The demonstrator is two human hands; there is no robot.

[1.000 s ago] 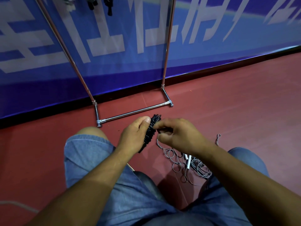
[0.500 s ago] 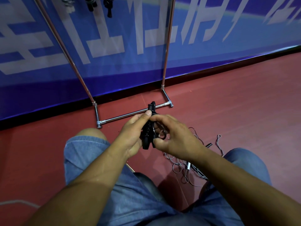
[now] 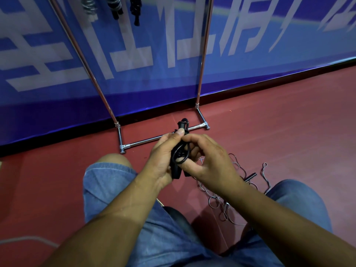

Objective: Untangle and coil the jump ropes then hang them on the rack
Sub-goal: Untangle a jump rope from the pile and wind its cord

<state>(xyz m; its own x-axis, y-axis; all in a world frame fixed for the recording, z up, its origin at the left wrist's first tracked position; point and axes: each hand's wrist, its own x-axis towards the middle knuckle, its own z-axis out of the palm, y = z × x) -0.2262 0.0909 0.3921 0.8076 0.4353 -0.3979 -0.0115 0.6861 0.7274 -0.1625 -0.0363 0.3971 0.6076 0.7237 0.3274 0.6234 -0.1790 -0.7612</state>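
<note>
A black jump rope is held upright between both hands above the red floor. The left hand is closed around its handles, thumb pressed near the top; the right hand is pinched on a cord loop against them. How the cord is wound is hidden by the fingers. A tangled grey jump rope lies on the floor behind the right wrist — partly covered by the forearm. Beyond the hands stands the metal rack, where coiled ropes are hung — cut off by the top edge.
</note>
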